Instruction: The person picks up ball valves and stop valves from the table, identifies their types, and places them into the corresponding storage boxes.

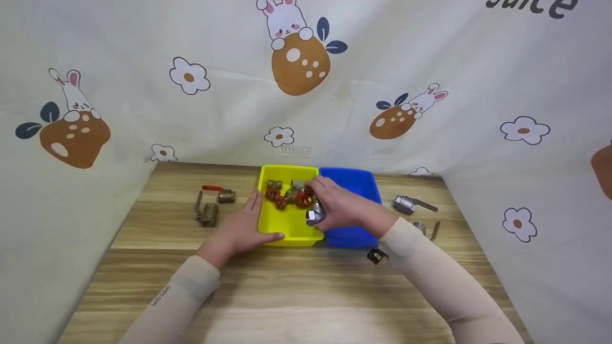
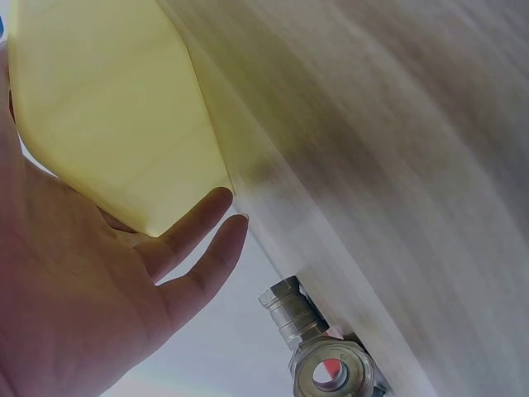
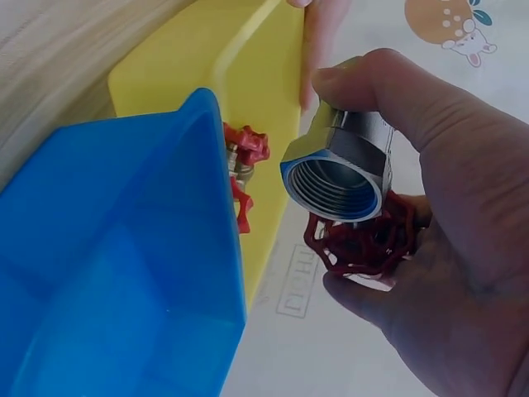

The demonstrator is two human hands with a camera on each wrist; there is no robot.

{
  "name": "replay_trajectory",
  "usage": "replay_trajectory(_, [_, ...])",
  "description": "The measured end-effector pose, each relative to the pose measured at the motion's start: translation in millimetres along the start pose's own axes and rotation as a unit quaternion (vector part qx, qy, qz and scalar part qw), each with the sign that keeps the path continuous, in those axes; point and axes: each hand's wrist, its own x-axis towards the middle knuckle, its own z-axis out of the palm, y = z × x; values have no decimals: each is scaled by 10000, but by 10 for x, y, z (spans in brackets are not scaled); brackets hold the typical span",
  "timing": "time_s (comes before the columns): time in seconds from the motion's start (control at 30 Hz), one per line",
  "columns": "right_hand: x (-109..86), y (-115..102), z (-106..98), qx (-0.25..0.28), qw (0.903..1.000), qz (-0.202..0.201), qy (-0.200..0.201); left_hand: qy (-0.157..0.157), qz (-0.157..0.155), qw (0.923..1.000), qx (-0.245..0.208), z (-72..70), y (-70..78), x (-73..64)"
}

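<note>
My right hand [image 1: 342, 205] grips a silver valve [image 1: 313, 216] over the right side of the yellow bin [image 1: 291, 233]. In the right wrist view, the valve's wide threaded end [image 3: 335, 169] faces the camera, and a red handwheel [image 3: 361, 240] shows just below it between thumb and fingers. Several brass valves with red handwheels [image 1: 272, 193] lie at the back of the yellow bin. My left hand [image 1: 236, 229] rests against this bin's left wall, fingers straight along the outside and thumb stretched over the front rim.
A blue bin [image 1: 351, 177] stands against the yellow one's right side. Two brass lever valves [image 1: 209, 215] lie on the table at left. Silver lever valves [image 1: 405, 204] lie at right, one partly behind my sleeve. A black part [image 1: 376, 256] sits near the blue bin's front corner.
</note>
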Motion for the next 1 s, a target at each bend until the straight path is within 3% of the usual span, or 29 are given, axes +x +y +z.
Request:
replay_trajectory(0.47, [256, -150, -40, -611, 9966, -170, -526, 59, 104, 9999, -18, -22, 13, -3])
replay_trajectory(1.0, [438, -305, 21, -1195, 9875, -682, -770, 128, 153, 9998, -47, -18, 8, -22])
